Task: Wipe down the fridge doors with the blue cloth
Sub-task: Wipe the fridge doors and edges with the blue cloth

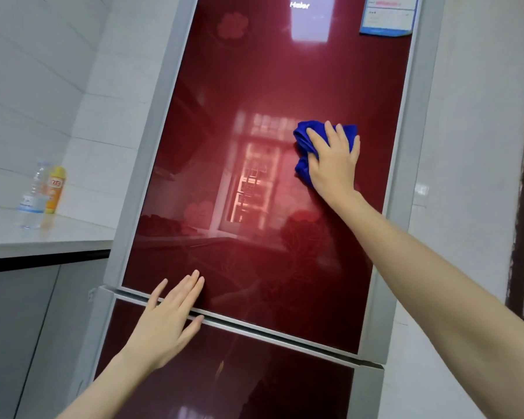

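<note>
The fridge fills the middle of the head view, with a glossy dark red upper door framed in grey and a lower door of the same red below a grey seam. The bunched blue cloth lies against the right half of the upper door. My right hand presses flat on the cloth with straight, spread fingers. My left hand rests flat with straight fingers across the seam between the two doors, at the lower left.
A white counter adjoins the fridge on the left, with a clear water bottle and a yellow bottle by the tiled wall. A blue-edged label sits at the door's top right. A white wall stands to the right.
</note>
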